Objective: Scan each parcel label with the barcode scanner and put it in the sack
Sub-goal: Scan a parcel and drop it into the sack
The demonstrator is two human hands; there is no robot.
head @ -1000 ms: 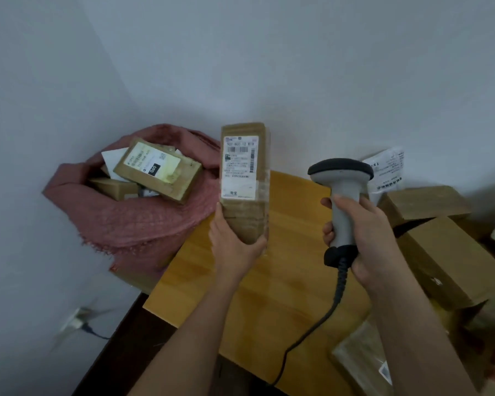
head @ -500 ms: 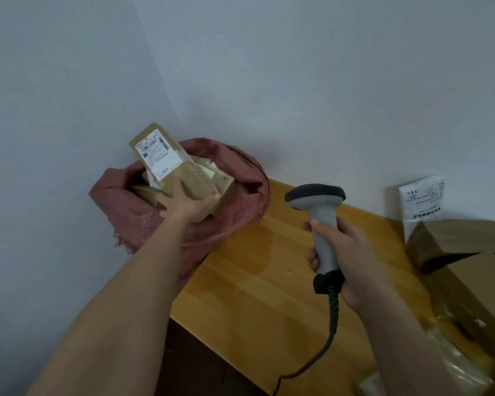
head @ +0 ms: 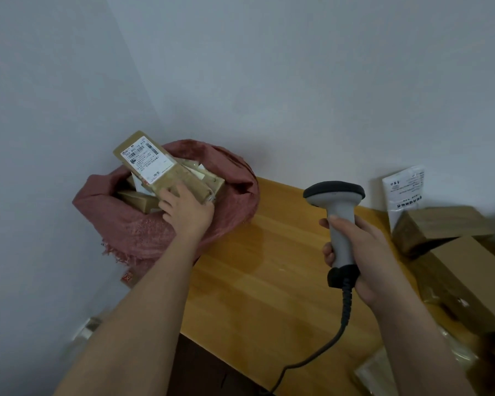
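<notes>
Your left hand [head: 187, 211] holds a labelled parcel [head: 157, 167] over the red sack [head: 235, 192], which already contains several; your right hand [head: 355, 252] grips the barcode scanner [head: 339, 212], and cardboard boxes [head: 452, 270] right of the sack probably still wait.

The left hand [head: 187, 214] grips the near end of a long brown cardboard parcel [head: 166, 172] with a white barcode label, tilted over the open mouth of a pink woven sack [head: 143, 230] at the far left corner of a yellow wooden table [head: 263, 275]. More brown parcels lie inside the sack. To the right, the right hand [head: 360, 255] holds a grey-and-black corded barcode scanner [head: 339, 221] upright above the table. Brown cardboard boxes [head: 457, 270] are stacked at the right edge.
</notes>
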